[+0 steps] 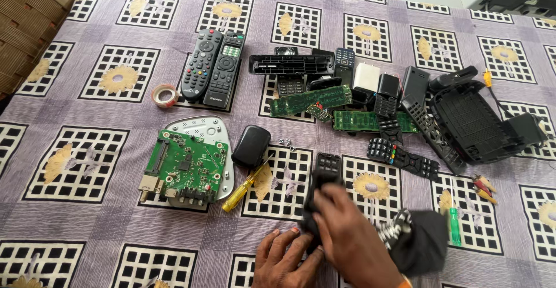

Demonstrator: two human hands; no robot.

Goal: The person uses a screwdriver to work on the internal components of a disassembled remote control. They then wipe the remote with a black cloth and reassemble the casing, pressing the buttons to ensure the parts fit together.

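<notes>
Both hands meet on a black remote shell (325,175) at the lower middle of the frame. Right hand (350,236) lies blurred over the shell's lower half, its grip seemingly closed around the shell, though the blur keeps me from telling exactly how the fingers sit. Left hand (285,259) rests beneath it at the bottom edge, fingers spread and flat on the cloth, fingertips touching the shell's lower end. Only the top of the shell, with its grid of button holes, shows above the right hand.

Just right of the right hand lies a dark cloth bundle (420,239), and beside that a green-handled screwdriver (454,225). Left of the shell, a yellow-handled screwdriver (246,186) lies tilted next to a small black rounded case (251,146). Further left sits a green circuit board (185,166) on a white casing (200,127). A tape roll (165,95) lies near the upper left, beside two whole black remotes (213,68) set side by side. Across the upper right spread long green boards (310,99), rubber keypads (402,155) and an open black housing (472,123). Everything rests on a counter covered with a purple patterned cloth (87,236).
</notes>
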